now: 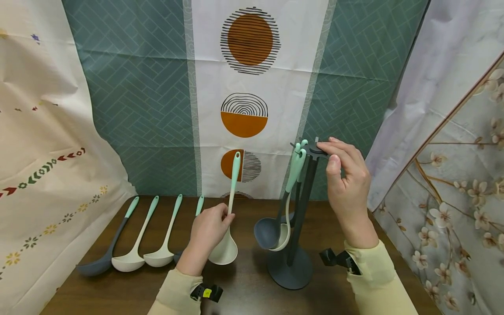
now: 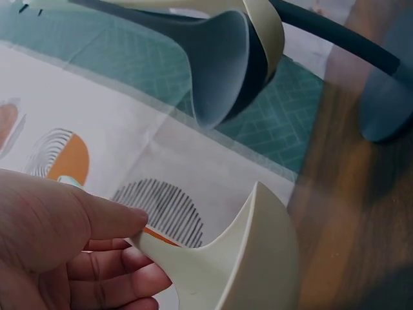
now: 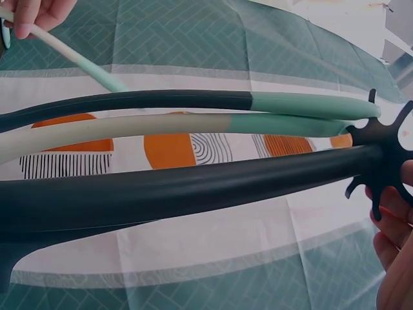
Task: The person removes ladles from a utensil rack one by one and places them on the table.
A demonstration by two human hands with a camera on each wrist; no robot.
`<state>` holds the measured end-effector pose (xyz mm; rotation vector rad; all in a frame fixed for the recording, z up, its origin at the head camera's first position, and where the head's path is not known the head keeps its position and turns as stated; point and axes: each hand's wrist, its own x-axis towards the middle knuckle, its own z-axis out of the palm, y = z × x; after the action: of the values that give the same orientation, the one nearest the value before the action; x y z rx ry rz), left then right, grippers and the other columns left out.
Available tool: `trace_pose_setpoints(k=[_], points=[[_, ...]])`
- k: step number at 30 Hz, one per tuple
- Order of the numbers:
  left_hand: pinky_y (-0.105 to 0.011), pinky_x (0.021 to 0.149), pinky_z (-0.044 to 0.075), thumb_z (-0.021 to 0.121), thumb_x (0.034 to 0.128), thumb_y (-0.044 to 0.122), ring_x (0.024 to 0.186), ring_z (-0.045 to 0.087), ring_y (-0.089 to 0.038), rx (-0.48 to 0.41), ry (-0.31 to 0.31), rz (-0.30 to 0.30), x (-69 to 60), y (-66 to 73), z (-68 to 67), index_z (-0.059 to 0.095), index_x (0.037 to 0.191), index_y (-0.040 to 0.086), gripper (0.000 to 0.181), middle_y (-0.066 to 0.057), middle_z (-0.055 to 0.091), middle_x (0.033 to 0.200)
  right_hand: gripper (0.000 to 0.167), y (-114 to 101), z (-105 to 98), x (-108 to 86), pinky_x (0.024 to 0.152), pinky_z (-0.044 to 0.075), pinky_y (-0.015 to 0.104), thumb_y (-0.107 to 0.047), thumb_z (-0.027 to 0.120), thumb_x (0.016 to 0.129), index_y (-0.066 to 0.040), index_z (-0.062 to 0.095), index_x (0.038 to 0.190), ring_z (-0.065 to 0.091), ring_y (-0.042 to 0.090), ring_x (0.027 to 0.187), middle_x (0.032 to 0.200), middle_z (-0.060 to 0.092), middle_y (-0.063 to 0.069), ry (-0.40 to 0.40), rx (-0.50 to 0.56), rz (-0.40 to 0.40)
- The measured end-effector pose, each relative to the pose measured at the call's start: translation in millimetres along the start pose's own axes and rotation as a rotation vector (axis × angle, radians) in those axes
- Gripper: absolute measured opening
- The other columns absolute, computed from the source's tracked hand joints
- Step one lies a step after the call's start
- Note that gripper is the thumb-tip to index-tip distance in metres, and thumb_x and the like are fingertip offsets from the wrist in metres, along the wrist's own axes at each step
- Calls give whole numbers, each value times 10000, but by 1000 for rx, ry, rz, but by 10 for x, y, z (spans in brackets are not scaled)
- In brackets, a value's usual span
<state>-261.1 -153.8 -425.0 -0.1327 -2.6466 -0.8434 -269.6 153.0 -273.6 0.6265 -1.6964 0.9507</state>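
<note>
My left hand (image 1: 210,225) pinches a cream ladle (image 1: 224,251) by its stem just above the bowl. That ladle stands upright, mint handle end up, over the table; its bowl (image 2: 258,258) shows large in the left wrist view. At right stands a dark utensil stand (image 1: 290,273) with a round base and a hooked top (image 3: 381,145). A dark blue-grey ladle (image 1: 267,232) and a cream ladle (image 1: 284,239) hang from its left hooks, with another dark one partly hidden behind. My right hand (image 1: 348,179) holds the edge of the stand's top with fingertips and thumb.
On the brown table (image 1: 252,293) at left lie a dark ladle (image 1: 96,267), two cream ladles, one (image 1: 127,262) beside the other (image 1: 159,258), and a mint-handled one (image 1: 200,204) mostly covered by my left hand. Patterned cloths (image 1: 138,87) hang behind and at both sides.
</note>
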Motion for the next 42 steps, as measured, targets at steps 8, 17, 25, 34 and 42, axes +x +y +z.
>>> trace_pose_setpoints(k=[8, 17, 25, 34, 42], points=[[-378, 562, 469, 812, 1027, 202, 603, 559, -176, 14, -50, -60, 37, -132, 112, 727, 923, 117, 159, 32, 639, 709, 417, 6, 1, -11, 1100, 486, 391, -288, 503, 1080, -111, 849, 1231, 658, 270, 1325, 1298, 772, 69, -6, -7, -1], [-379, 556, 450, 810, 1025, 205, 603, 558, -190, 31, -81, -89, 61, -216, 171, 721, 917, 115, 167, 20, 628, 705, 442, 27, 2, -6, 1103, 484, 429, -319, 486, 1093, -111, 848, 1236, 655, 238, 1335, 1303, 770, 71, -4, -5, -10], [-378, 555, 455, 816, 1020, 205, 596, 562, -186, 49, -96, -97, 70, -279, 222, 717, 902, 115, 178, 19, 630, 702, 445, 33, 4, -8, 1112, 481, 437, -318, 483, 1096, -103, 847, 1235, 654, 241, 1339, 1302, 768, 82, -2, -6, -13], [-377, 566, 464, 810, 1026, 216, 612, 575, -193, 68, -137, -126, 84, -357, 280, 717, 900, 107, 190, 5, 638, 720, 448, 33, 0, -13, 1120, 477, 453, -332, 486, 1100, -104, 845, 1241, 651, 240, 1345, 1301, 766, 87, -8, -6, -12], [-380, 576, 477, 805, 1032, 230, 624, 584, -198, 83, -173, -151, 84, -428, 318, 712, 891, 116, 204, -1, 639, 734, 445, 31, 4, -15, 1130, 473, 459, -337, 489, 1105, -110, 845, 1244, 647, 238, 1350, 1302, 763, 92, -9, 2, -12]])
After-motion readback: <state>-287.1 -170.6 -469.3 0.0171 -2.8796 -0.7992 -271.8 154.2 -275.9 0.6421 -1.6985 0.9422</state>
